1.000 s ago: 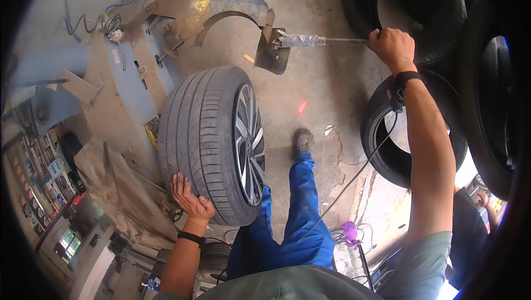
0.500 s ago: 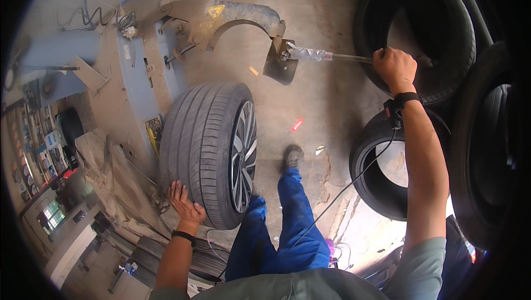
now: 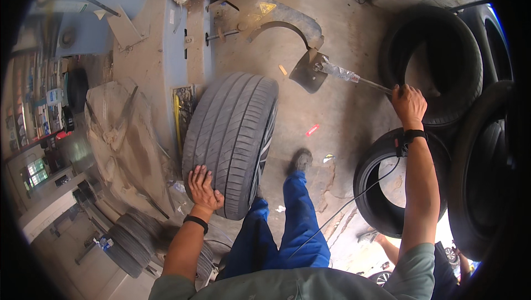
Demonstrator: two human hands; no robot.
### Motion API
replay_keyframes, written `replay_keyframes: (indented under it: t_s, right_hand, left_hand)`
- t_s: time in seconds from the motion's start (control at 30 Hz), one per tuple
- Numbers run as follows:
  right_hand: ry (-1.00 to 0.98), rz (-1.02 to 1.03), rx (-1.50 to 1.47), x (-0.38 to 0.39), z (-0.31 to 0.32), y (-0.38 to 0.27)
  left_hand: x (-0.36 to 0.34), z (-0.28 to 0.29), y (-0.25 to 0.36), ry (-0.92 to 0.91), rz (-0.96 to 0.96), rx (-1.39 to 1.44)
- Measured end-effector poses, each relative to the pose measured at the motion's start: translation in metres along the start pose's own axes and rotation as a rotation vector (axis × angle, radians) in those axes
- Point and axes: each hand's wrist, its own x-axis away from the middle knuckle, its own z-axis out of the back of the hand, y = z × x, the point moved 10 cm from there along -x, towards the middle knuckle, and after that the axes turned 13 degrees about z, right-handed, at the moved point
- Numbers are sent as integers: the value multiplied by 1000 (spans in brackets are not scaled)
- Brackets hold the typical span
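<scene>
A tire mounted on a wheel (image 3: 229, 134) stands upright beside the tire changer (image 3: 166, 51), its tread toward me and only a sliver of spoked rim showing on its right. My left hand (image 3: 203, 188) rests on the near part of the tread with fingers laid out flat. Farther off, my right hand (image 3: 409, 104) is wrapped round the end of a metal handle bar (image 3: 375, 85). Silvery wrapping covers the bar where it joins the dark bead breaker blade (image 3: 310, 72). That blade hangs from a curved arm (image 3: 276, 12), to the right of the tire and apart from it.
Loose tires (image 3: 431, 67) lie and lean along the right side, one (image 3: 368, 189) under my right forearm. More tires (image 3: 130, 242) are stacked at the lower left. A red scrap (image 3: 312, 130) lies on the concrete floor (image 3: 343, 40). Another person's leg (image 3: 387, 249) shows at the lower right.
The tire has turned so its spoked face shows less. The handle bar now slants down toward my right hand, where it was nearly level. The whole view has shifted.
</scene>
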Motion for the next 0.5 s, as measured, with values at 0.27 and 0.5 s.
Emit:
replay_keyframes:
  t_s: [0.27,0.5]
  right_hand:
    - [362,172,-43,38,66,-74]
    - [72,107,-895,131,24,-207]
  left_hand:
    - [43,-2,-23,36,28,34]
    - [103,-12,-26,85,9,70]
